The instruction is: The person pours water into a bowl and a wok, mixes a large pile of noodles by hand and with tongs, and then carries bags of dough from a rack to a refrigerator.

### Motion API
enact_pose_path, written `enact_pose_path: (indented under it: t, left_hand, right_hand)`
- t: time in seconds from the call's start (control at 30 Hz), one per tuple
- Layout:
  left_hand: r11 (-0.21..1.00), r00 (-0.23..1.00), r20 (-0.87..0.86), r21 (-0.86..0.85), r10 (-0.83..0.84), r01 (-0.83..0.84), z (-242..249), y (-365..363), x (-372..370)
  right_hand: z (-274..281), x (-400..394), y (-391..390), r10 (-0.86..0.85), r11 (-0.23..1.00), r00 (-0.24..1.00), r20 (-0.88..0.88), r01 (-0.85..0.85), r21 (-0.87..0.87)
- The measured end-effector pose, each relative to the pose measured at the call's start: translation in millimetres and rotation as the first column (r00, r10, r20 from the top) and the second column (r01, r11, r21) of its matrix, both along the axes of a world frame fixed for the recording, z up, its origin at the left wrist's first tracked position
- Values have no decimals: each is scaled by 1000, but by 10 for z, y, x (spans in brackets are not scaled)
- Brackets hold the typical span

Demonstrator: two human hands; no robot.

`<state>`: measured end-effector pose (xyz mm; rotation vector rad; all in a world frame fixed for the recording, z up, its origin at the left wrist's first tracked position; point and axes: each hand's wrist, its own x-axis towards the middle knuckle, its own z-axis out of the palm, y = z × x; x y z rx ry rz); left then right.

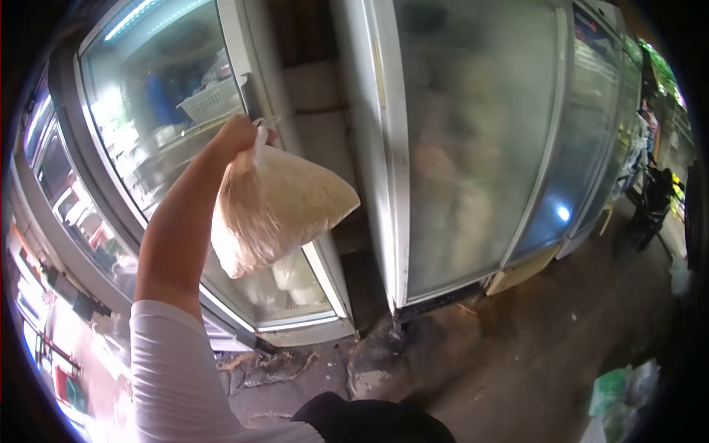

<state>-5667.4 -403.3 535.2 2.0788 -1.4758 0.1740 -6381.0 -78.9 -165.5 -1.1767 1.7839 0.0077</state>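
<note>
My left hand (240,133), at the end of an outstretched arm in a white sleeve, is closed round the gathered neck of a plastic bag (284,203). The bag hangs full and bulging with something pale cream; its contents cannot be made out through the plastic. It hangs in front of the glass door of an upright display fridge (325,277), close to the door handle (246,90). Behind that glass stand a white basket (210,102) and, low down, pale bags (295,280). My right hand is out of view.
A second upright fridge with a fogged glass door (480,162) stands to the right, across a narrow dark gap. Plastic bags (624,395), green and clear, lie at the lower right on the dark, worn floor (502,362). A dark motorbike-like shape (653,203) stands far right.
</note>
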Motion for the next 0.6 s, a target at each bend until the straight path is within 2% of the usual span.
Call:
enact_pose_path:
  t: [0.03,0.07,0.1,0.17,0.2,0.23,0.3,0.37,0.4,0.43,0.5,0.53,0.57,0.6]
  left_hand:
    - [997,991,108,-31,75,-73,-16,103,-121]
    - [1000,984,-179,-11,-14,12,-24,240,-216]
    - [1000,981,-193,-3,23,-24,-97,267,-179]
    - [998,945,-326,-67,-25,3,-181,339,-65]
    - [1000,925,-381,-7,-13,12,-138,526,-228]
    - [1000,922,-387,5,16,-15,-99,767,-398]
    - [990,985,-97,-7,141,-142,-120,1272,-733]
    - [996,953,-301,-66,29,-52,-307,1827,-751]
    - [998,985,-171,-50,22,-31,-460,2147,-768]
    - [999,999,-33,-36,8,-9,-615,2454,-834]
    - [977,929,-316,148,191,-151,-1003,2932,-1135]
    - [945,812,-506,284,291,-161,-1210,3056,-1280]
    - [948,829,-503,303,244,-95,-1572,3210,-1318]
    - [880,845,-429,464,321,-99,-1886,3316,-1375]
  right_hand:
    - [-8,-113,-120,37,999,999,-9,-37,5]
    - [-11,-222,-246,79,997,997,-20,-79,8]
    - [1,-316,-389,123,992,992,-30,-123,12]
    - [-15,-468,-677,203,979,978,-53,-202,17]
    - [-34,-535,-799,246,969,967,-65,-245,22]
    - [-95,-621,-933,303,953,950,-78,-302,22]
    - [-136,-772,-1198,414,910,902,-123,-414,27]
    - [-136,-880,-1479,531,845,830,-169,-533,34]
    - [-122,-915,-1617,583,809,791,-185,-587,41]
    - [-114,-927,-1766,638,764,743,-202,-643,51]
    - [-106,-918,-2040,759,638,605,-242,-764,94]
    - [-114,-878,-2168,820,551,509,-263,-825,122]
    - [-124,-830,-2306,883,425,366,-293,-890,167]
    - [-142,-776,-2405,921,307,236,-310,-929,208]
